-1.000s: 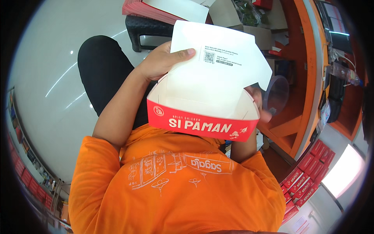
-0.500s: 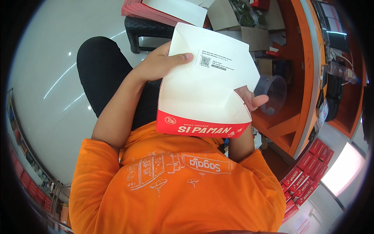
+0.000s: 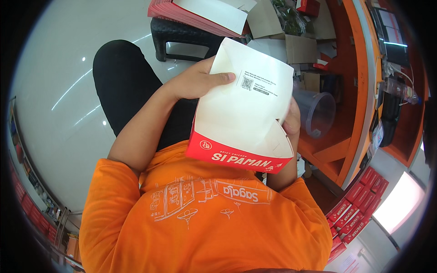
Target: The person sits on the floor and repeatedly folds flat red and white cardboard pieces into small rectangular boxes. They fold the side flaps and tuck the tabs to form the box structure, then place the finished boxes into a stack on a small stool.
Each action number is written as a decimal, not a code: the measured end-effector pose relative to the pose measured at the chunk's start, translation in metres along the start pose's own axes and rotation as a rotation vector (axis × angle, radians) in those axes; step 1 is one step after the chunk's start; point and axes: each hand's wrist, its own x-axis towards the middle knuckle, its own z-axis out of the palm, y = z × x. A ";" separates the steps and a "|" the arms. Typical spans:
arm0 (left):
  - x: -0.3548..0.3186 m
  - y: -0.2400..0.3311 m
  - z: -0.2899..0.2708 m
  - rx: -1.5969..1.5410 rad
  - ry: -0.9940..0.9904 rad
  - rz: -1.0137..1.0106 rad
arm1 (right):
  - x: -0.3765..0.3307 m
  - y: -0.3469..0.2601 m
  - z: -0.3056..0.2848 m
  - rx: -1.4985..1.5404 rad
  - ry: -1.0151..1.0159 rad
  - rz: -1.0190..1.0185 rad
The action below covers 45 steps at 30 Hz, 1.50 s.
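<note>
Honestly, that right corner looked like the weak spot

So the red-and-white carton (image 3: 255,107) was up in front of the orange shirt (image 3: 205,223), white inside facing up at the camera. The left grip (image 3: 195,82) had it pinched by the big white panel (image 3: 236,107) — thumb on top, the other fingers out of sight behind. The right grip (image 3: 293,117) was at the carton's right edge, but its fingers were mostly hidden, so I couldn't tell how firmly it had hold, if at all.

My worry was the notch at the right, where the side wall (image 3: 274,140) met the panel. IMO too much push there could've bent or torn the board, and that wall might've splayed if the right fingers slipped. The left thumb could've left a crease too.

Dropping it was the other risk: the red front wall (image 3: 234,157) sat tilted, lower on the right. One slip and it could've hit the floor (image 3: 54,68) or knocked the clear bucket (image 3: 321,113) nearby. Swinging it upward might've bumped the flat stack (image 3: 191,20) on the black stool (image 3: 182,36) — depth was hard to judge, though.
</note>
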 end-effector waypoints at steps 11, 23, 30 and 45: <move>-0.005 0.002 -0.002 -0.301 -0.163 0.089 | 0.017 -0.005 0.028 -0.224 0.190 0.068; 0.012 -0.017 -0.016 -0.170 -0.193 0.137 | 0.019 0.013 -0.008 -0.185 0.067 -0.029; 0.000 -0.023 -0.012 -0.822 -0.060 0.130 | 0.033 0.002 0.022 0.139 0.249 -0.221; 0.004 -0.033 -0.016 -0.574 0.141 0.371 | 0.040 -0.002 0.080 -1.097 -0.175 -0.540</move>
